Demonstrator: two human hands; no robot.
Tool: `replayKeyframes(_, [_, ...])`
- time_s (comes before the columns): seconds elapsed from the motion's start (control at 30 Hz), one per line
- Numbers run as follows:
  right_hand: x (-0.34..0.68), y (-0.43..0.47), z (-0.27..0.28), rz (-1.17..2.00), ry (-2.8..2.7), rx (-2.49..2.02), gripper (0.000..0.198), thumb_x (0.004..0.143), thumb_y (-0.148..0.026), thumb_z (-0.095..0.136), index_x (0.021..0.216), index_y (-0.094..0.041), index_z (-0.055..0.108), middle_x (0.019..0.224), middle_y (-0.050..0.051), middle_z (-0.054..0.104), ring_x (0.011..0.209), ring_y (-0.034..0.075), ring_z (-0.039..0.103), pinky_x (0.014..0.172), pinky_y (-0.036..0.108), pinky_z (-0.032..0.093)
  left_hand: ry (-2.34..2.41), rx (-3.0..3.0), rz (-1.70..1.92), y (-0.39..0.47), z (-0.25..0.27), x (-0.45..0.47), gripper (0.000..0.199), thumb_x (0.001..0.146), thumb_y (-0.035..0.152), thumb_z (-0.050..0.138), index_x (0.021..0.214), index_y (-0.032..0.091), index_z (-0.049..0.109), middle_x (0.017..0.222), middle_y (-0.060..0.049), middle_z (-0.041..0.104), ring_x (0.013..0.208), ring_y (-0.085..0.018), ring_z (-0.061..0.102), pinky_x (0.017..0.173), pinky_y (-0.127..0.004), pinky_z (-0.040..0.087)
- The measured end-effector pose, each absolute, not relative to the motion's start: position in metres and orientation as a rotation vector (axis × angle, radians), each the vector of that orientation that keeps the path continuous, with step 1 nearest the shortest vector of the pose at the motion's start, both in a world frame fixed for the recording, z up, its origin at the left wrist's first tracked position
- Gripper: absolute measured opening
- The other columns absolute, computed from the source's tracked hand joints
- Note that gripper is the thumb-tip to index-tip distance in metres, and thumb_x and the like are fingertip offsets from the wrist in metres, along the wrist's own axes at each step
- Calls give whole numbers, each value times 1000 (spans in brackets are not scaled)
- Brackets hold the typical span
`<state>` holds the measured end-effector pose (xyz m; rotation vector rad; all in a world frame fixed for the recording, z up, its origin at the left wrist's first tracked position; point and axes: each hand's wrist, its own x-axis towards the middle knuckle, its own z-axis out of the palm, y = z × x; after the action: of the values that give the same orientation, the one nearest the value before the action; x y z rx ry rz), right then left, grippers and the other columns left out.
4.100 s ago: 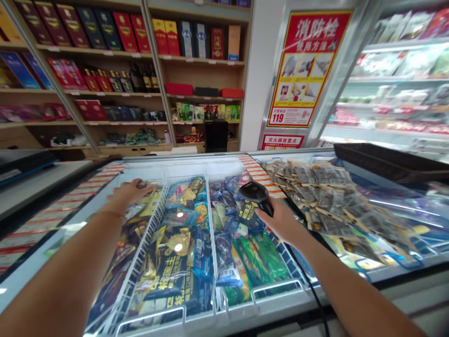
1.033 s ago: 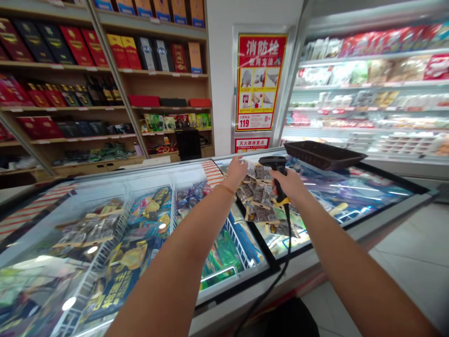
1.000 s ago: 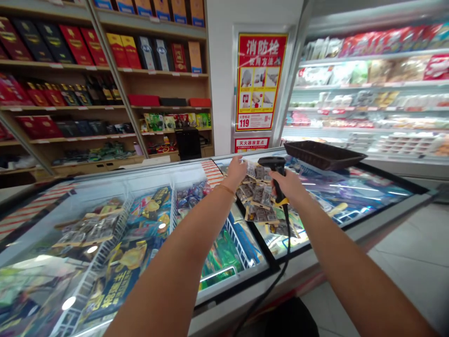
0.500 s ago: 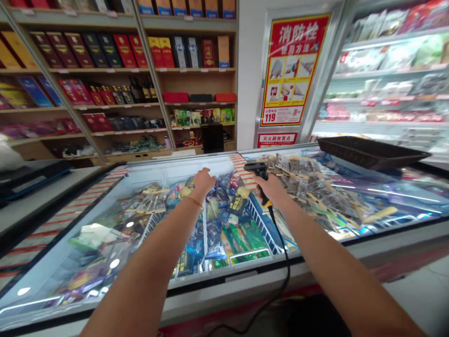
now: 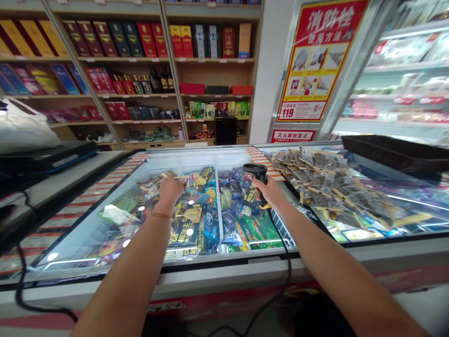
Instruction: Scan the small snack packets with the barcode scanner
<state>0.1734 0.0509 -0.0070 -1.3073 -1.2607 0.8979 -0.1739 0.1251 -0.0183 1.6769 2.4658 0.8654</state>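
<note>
My right hand (image 5: 266,191) is wrapped round the grip of a black and yellow barcode scanner (image 5: 256,171), whose cable runs down over the freezer's front edge. My left hand (image 5: 170,188) reaches into the chest freezer (image 5: 228,157), on a pile of clear-wrapped packets with flat wooden sticks (image 5: 154,184). Its fingers are curled closed on one of these packets, largely hidden by the hand. Beside it lie blue and yellow bags (image 5: 191,215) of frozen goods. Across a white divider are dark blue bags and green packs (image 5: 257,229).
More stick packets (image 5: 322,180) are heaped on the freezer's right side, near a black tray (image 5: 393,152). A white plastic bag (image 5: 26,124) sits on a dark device at left. Shelves of boxes (image 5: 136,40) and a red poster (image 5: 321,61) stand behind.
My left hand has moved left, from over the middle bags to the stick packets, and its fingers have closed. The view has turned left. My right hand still holds the scanner.
</note>
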Motion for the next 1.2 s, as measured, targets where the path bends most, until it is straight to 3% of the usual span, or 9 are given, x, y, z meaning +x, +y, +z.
replayKeyframes(0.17, [177, 48, -8, 887, -1255, -1348, 16, 86, -31, 64, 87, -20, 52, 58, -7, 55, 34, 10, 53, 35, 22, 41, 2633, 1744, 665, 118, -22, -174, 70, 83, 64, 56, 123, 7, 62, 140, -31, 51, 133, -47, 43, 104, -59, 38])
replayKeyframes(0.3, [173, 43, -4, 901, -1277, -1337, 16, 86, -30, 64, 88, -20, 51, 58, -7, 55, 33, 9, 53, 37, 21, 42, 2451, 1803, 554, 126, -8, -164, 56, 81, 49, 68, 119, 9, 63, 126, -27, 64, 122, -40, 58, 96, -45, 47])
replayKeyframes(0.4, [171, 39, -3, 891, -1301, -1342, 17, 86, -30, 65, 89, -21, 50, 58, -7, 55, 33, 9, 53, 38, 21, 43, 2270, 1728, 789, 137, 5, -140, 43, 81, 30, 69, 118, 9, 62, 111, -21, 72, 105, -31, 68, 82, -34, 50])
replayKeyframes(0.57, [174, 38, -4, 902, -1300, -1336, 18, 86, -31, 65, 90, -21, 50, 59, -8, 56, 35, 9, 54, 39, 20, 43, 1812, 1503, 1323, 145, 6, -70, 40, 82, 21, 61, 121, 13, 62, 103, -12, 75, 86, -21, 70, 73, -28, 51])
replayKeyframes(0.77, [174, 36, -5, 955, -1302, -1335, 18, 86, -34, 64, 85, -21, 51, 58, -7, 55, 36, 10, 54, 39, 22, 44, 1406, 1386, 1548, 141, -22, -21, 19, 73, 13, 55, 85, 16, 69, 86, -5, 75, 86, -20, 70, 80, -28, 52])
replayKeyframes(1.2, [159, 16, 2, 972, -1570, -1384, 15, 86, -32, 62, 85, -20, 53, 59, -4, 59, 36, 12, 55, 41, 23, 44, 1543, 1345, 1551, 151, -48, -26, 19, 80, 18, 56, 98, 15, 59, 97, -7, 70, 90, -18, 67, 84, -30, 50])
